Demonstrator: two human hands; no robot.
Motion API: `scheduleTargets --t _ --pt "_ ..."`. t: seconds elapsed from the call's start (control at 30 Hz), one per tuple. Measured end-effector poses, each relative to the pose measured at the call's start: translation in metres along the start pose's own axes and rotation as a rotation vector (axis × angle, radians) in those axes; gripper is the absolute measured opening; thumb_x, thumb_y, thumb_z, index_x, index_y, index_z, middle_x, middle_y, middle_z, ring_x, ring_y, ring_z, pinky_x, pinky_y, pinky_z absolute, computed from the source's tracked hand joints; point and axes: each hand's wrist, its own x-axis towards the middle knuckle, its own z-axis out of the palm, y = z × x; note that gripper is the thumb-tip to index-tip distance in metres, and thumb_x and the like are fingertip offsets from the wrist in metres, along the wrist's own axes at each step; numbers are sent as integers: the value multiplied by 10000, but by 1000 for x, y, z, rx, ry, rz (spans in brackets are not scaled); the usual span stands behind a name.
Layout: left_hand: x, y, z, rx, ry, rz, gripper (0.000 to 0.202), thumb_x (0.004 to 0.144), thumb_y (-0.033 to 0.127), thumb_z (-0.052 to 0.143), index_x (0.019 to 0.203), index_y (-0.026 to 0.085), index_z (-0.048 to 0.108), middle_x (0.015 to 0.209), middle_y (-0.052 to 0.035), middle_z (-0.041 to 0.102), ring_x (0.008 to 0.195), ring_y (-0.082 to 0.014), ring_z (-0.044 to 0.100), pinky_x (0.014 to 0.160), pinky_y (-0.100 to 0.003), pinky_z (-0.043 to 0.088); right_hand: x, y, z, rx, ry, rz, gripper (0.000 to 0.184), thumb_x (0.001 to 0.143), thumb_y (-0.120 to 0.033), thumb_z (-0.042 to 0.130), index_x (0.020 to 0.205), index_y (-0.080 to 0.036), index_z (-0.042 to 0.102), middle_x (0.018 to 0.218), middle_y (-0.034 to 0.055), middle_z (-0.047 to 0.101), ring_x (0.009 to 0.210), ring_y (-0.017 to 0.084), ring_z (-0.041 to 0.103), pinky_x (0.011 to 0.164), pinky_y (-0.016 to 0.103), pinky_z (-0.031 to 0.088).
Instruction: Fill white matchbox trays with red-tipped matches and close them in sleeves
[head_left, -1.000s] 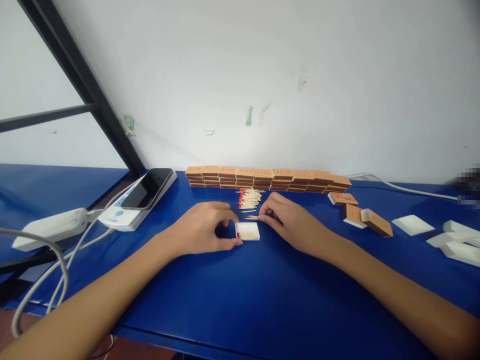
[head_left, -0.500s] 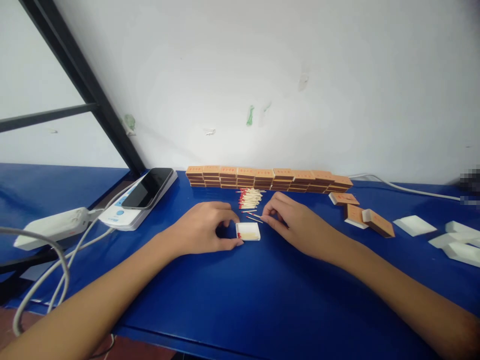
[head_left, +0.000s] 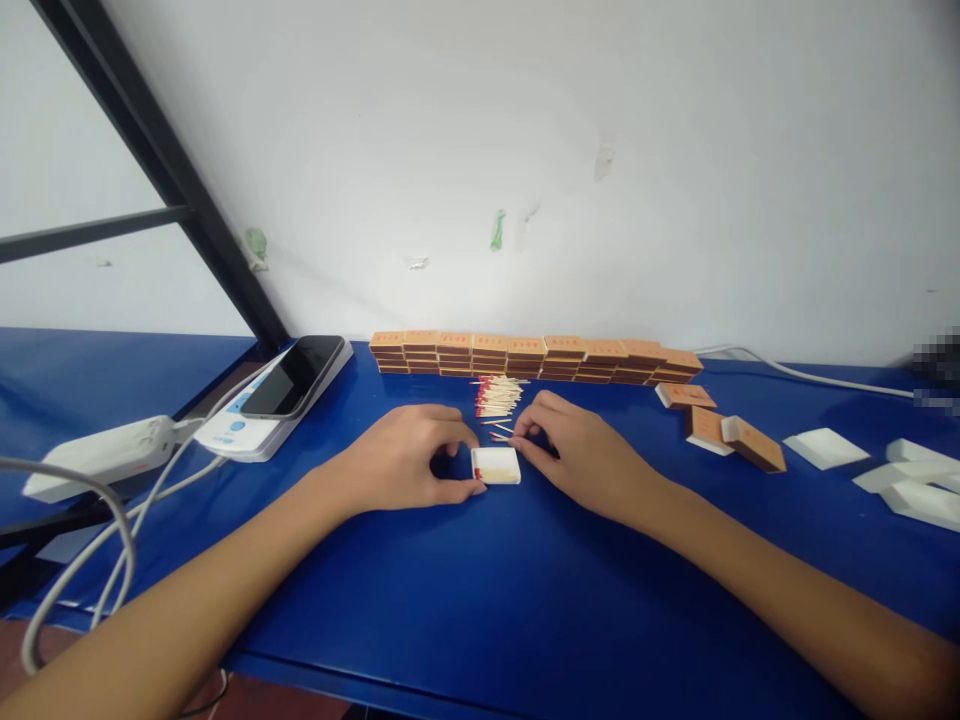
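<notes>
A small white tray (head_left: 496,459) is set flat on the blue counter (head_left: 465,590), near the middle of the scene and between the two hands, with a few matches (head_left: 493,476) laid along its near side, red heads to the left. The tray's left end is met by the left hand (head_left: 411,456), its thumb at the near corner and a forefinger at the far one; the fingers are curved well apart, and whether the tray is gripped cannot be told. Just beyond the tray, a few loose matches (head_left: 501,437) are reached by the right hand (head_left: 574,448), whose fingers are brought almost together at the matches' right ends; whether one is pinched cannot be told. Farther off, more matches are heaped in a pile (head_left: 499,397), and behind it a long row of orange matchboxes (head_left: 491,352) is stacked near the wall (head_left: 450,150). To the right, three orange boxes (head_left: 757,445) are scattered, and farther right several white trays (head_left: 825,450) are seen. At the left, a phone (head_left: 296,378) is rested on a white object (head_left: 238,428), near a power strip (head_left: 101,460).
</notes>
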Motion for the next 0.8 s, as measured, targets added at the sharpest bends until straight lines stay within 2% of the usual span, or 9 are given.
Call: scheduleTargets --t 0.23,0.37,0.43,0.5,0.67,0.8 --pt "0 -1 0 7 11 2 325 869 434 795 1083 191 776 874 -24 656 755 -155 612 677 -301 493 0 3 -6 -18 -19 -35 144 1051 -210 529 923 -215 594 995 62 641 807 192 628 714 333 489" --pt "0 -1 0 3 7 6 321 871 431 795 1077 185 776 874 -29 657 756 -160 612 679 -300 486 -3 -11 -17 83 -53 -57 149 1060 -224 533 922 -222 590 977 41 635 800 176 619 703 315 476" --pt "0 -1 0 2 4 9 331 870 429 795 1086 179 772 875 -31 656 758 -162 611 678 -300 485 -5 -18 -18 107 -113 -77 142 1047 -219 560 912 -223 602 958 30 636 798 171 614 697 311 464" --pt "0 -1 0 3 5 8 335 872 430 795 1090 178 770 876 -29 655 760 -161 612 683 -301 488 -5 -21 -15 122 -111 -80 134 1040 -224 572 914 -226 619 948 25 640 789 168 611 696 311 460" --pt "0 -1 0 4 6 2 325 867 442 800 1067 187 775 869 -24 652 749 -154 612 678 -301 493 3 0 -3 86 74 9 90 1003 -252 624 919 -226 645 928 25 637 780 173 609 693 317 462" --pt "0 -2 1 3 8 -1 332 865 437 799 1080 186 773 871 -24 652 754 -157 610 676 -304 495 7 13 2 17 -2 32 126 1002 -234 616 880 -221 646 899 29 625 774 183 598 674 318 444"
